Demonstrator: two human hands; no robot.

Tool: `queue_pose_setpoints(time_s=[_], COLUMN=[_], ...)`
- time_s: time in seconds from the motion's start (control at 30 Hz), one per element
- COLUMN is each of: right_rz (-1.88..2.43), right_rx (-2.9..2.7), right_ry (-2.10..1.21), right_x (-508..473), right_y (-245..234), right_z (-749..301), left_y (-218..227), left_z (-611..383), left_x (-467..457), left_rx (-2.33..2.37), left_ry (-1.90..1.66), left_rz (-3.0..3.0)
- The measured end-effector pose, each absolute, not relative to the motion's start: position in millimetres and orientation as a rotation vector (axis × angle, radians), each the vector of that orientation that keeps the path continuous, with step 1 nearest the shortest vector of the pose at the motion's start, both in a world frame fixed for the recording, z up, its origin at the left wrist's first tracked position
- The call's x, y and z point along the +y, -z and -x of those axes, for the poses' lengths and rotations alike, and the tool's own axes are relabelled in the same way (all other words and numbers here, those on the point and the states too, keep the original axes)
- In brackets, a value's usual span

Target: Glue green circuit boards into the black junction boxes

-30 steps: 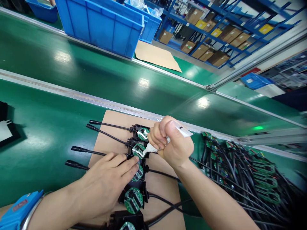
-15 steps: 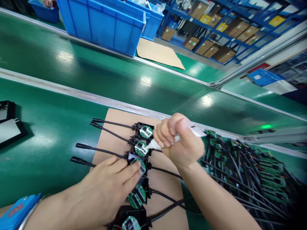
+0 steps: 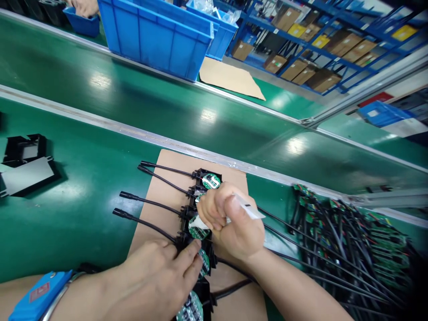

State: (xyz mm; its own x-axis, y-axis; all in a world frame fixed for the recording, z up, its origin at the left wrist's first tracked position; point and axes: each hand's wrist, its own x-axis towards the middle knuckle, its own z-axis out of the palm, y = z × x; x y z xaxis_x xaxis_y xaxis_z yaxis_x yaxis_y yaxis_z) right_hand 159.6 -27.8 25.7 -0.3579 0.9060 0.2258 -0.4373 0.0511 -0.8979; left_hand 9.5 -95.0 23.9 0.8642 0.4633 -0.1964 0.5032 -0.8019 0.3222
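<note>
My right hand [image 3: 236, 223] is closed around a white squeeze tube [image 3: 250, 208], its nozzle pointing down-left onto a round green circuit board [image 3: 199, 231]. White paste lies in a curved line on the farthest board [image 3: 211, 180]; the board between these two is mostly covered by my right hand. With fingers stretched out, my left hand [image 3: 157, 274] rests on the row, its fingertips touching the edge of a further board [image 3: 204, 263]. Another board [image 3: 190, 308] lies nearest me. The boards sit in black housings with black cables on a cardboard sheet [image 3: 169, 171].
A heap of boards with black cables [image 3: 347, 245] lies on the right. Black metal housings [image 3: 28, 171] stand at left on the green table [image 3: 90, 174]. Beyond the rail are blue bins [image 3: 157, 40], another cardboard piece [image 3: 230, 80] and another person's hand [image 3: 85, 6].
My right hand has moved the tube one board nearer to me, from the second to the third. My left hand has slid toward me along the row. The view has shifted slightly.
</note>
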Motion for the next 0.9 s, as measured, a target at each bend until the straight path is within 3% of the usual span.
queue_pose_setpoints(time_s=[0.5, 0.9], right_rz=[0.719, 0.641], right_rx=[-1.259, -1.226], right_ry=[-1.557, -1.528], right_x=[-40, -24], right_y=[-45, -34], right_z=[-185, -177], left_y=[-19, -22], left_z=[-6, -9], left_x=[-99, -94], left_rx=[0.694, 0.664], left_ry=[0.091, 0.216], left_rz=[-2.693, -2.682])
